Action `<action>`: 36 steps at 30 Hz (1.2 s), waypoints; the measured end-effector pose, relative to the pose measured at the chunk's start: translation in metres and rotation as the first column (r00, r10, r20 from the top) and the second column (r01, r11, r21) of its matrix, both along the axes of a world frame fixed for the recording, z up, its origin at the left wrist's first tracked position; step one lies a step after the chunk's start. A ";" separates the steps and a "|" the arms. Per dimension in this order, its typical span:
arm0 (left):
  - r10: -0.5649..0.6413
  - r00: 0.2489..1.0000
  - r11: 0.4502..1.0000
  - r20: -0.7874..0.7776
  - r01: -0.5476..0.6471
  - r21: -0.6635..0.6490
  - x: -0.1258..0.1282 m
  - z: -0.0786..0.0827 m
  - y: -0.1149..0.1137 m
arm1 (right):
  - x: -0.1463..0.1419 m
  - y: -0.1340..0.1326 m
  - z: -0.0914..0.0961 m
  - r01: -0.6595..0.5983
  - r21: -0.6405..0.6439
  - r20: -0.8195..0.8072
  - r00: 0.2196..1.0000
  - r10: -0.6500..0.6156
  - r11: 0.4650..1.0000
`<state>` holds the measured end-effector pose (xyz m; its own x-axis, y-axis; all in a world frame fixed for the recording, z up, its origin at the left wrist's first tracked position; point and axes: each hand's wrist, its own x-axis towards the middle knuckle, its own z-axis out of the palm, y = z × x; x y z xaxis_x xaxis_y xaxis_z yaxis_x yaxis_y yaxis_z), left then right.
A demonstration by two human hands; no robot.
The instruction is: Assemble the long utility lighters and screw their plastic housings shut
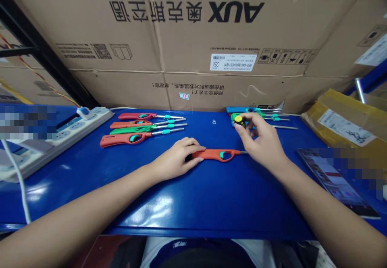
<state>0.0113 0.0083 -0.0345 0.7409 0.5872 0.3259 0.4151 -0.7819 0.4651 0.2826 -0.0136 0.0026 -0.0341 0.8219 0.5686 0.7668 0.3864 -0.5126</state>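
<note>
Head view: the fingers [191, 143] of the left hand [178, 159] curl down over the butt of one orange lighter [216, 154], which lies flat mid-way across the blue table [211, 197], and hide that end. The right hand [261, 143] pinches one small yellow-capped tool [238, 120], its body hidden, and covers the lighter's nozzle. Four lighters [136, 130] lie in a row to the left. The cluster of lighters [272, 115] behind the right hand is partly covered, so its count is unclear.

Left hand [178, 158] palm-down, right fingers [253, 117] pinched
</note>
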 end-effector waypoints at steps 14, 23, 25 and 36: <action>0.020 1.000 0.998 0.013 -0.020 0.053 -0.004 0.014 -0.002 | -0.007 0.002 -0.014 -0.195 -0.120 -0.197 0.966 0.169 0.974; 0.056 0.997 0.994 -0.062 -0.050 0.098 -0.007 0.016 0.000 | -0.008 0.003 -0.012 -0.149 -0.135 -0.084 0.987 0.138 0.980; 0.051 0.996 0.995 -0.073 -0.045 0.088 -0.007 0.015 0.000 | -0.008 0.002 -0.012 -0.147 -0.109 -0.117 0.984 0.134 0.983; -0.054 0.998 0.997 0.018 0.054 -0.055 0.003 0.008 -0.009 | -0.012 -0.011 0.004 -0.102 0.004 -0.638 0.766 0.081 0.995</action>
